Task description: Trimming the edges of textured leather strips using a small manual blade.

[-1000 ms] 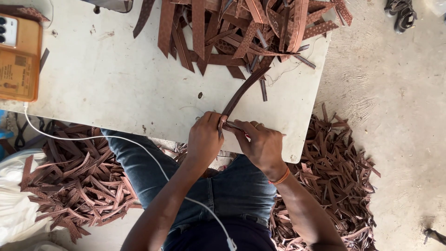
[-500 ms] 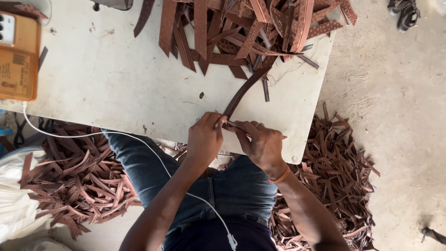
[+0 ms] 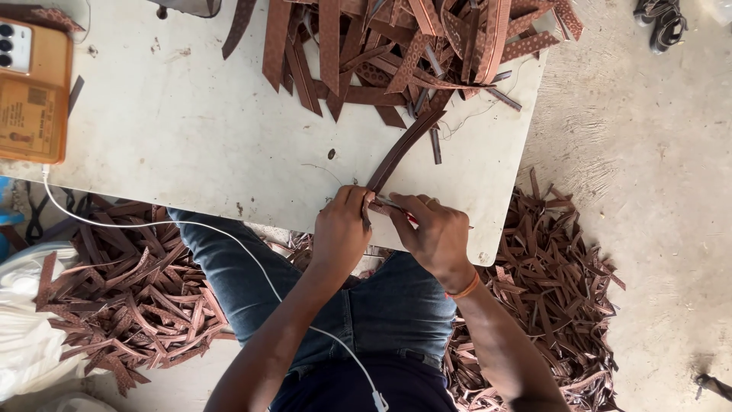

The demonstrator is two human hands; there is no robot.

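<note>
Pinching the near end of a long brown leather strip, the left hand has its fingers curled shut around it at the near edge of the white worktop. The right hand is closed too, gripping a thin tool with a reddish handle (its tip is too small to make out) pressed against the same end of the strip, so the two hands touch there. An orange band circles the right wrist. From the hands the strip runs away to the far right across the worktop, its far end reaching a heap of brown leather strips piled at the far side.

At the far left of the worktop sits an orange box with a small pale device on it. A white cable runs from that corner over the person's blue jeans. On the concrete floor, more leather offcuts lie in two piles, one left of the legs and one right. A pair of dark sandals lies at the far right.
</note>
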